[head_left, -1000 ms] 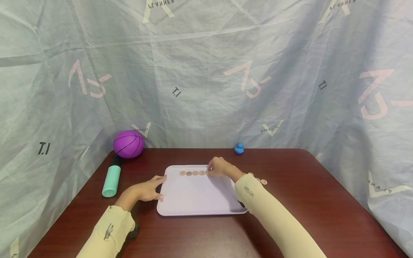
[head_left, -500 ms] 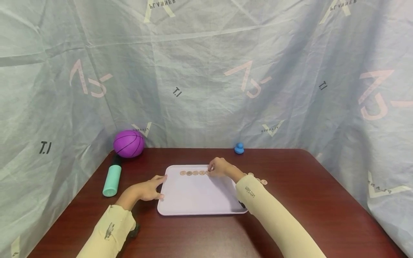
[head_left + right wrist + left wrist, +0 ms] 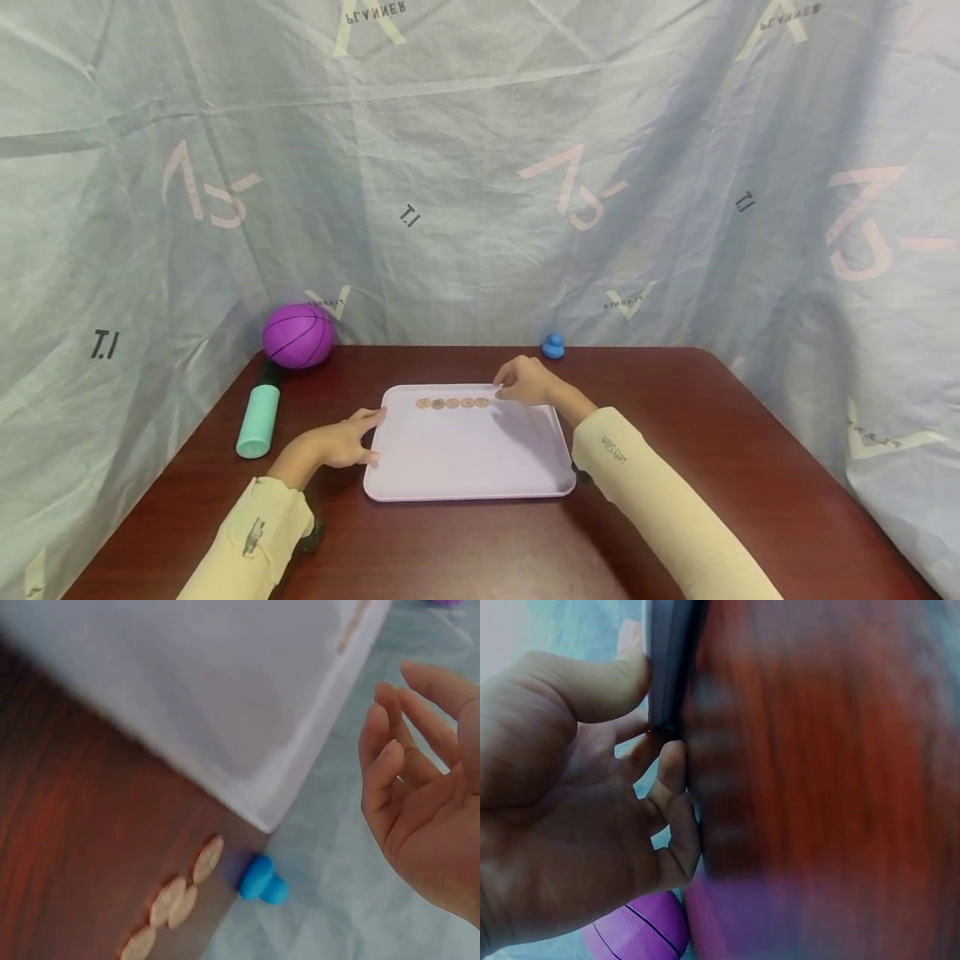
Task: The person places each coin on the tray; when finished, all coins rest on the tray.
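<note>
A white tray (image 3: 465, 462) lies on the table, and several copper-coloured coins (image 3: 452, 403) form a row along its far side. My left hand (image 3: 347, 440) holds the tray's left edge, thumb and index finger on the rim; in the left wrist view the other fingers curl low beside the edge. My right hand (image 3: 527, 382) hovers over the far right part of the tray, just right of the row's last coin. Its fingers (image 3: 382, 761) are loosely bent and apart, with nothing between them. More coins (image 3: 172, 901) lie on the table beside the tray, hidden behind the right arm in the head view.
A blue rubber duck (image 3: 553, 346) stands near the table's back edge. At the back left sits a purple basketball (image 3: 298, 336), with a mint-green bottle (image 3: 258, 421) lying in front of it. A grey cloth (image 3: 450, 208) hangs behind the table.
My right hand has lifted off the row's right end and shifted slightly right, uncovering the last coin there. The left hand stays at the tray's edge.
</note>
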Demonstrator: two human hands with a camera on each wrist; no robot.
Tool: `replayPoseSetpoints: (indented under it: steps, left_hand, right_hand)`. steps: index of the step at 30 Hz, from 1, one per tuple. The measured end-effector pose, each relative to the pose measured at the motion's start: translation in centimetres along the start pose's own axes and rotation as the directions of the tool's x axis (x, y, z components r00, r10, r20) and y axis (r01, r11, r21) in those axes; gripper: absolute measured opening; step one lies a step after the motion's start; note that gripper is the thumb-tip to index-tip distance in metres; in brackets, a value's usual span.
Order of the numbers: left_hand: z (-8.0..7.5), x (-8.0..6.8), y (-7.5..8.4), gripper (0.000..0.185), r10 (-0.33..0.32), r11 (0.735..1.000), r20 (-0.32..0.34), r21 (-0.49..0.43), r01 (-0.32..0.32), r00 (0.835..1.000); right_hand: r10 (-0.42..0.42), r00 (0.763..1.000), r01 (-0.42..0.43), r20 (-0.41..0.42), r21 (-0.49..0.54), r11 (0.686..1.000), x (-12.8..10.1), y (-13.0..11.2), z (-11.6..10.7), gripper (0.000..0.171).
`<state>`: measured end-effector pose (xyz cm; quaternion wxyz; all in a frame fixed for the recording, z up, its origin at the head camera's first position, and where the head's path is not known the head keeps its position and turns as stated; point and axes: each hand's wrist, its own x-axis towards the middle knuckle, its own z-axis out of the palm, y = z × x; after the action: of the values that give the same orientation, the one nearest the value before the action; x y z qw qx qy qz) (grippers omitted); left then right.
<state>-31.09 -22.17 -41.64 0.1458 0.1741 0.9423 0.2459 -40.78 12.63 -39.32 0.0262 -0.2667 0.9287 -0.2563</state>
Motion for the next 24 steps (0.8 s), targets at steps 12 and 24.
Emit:
replayPoseSetpoints:
  steps: [12, 24]
  left_hand:
    - [-0.1, -0.2, 0.3, 0.084, 0.017, 1.000, 0.003, 0.000, -0.017, 1.000]
    - [0.0, -0.2, 0.2, 0.084, 0.020, 1.000, 0.003, -0.002, -0.020, 1.000]
  right_hand:
    - [0.045, 0.998, -0.044, -0.038, 0.017, 0.999, -4.4, 2.5, -3.2, 0.025]
    - [0.234, 0.972, -0.236, 0.035, 0.179, 0.955, -7.3, 6.0, -4.1, 0.022]
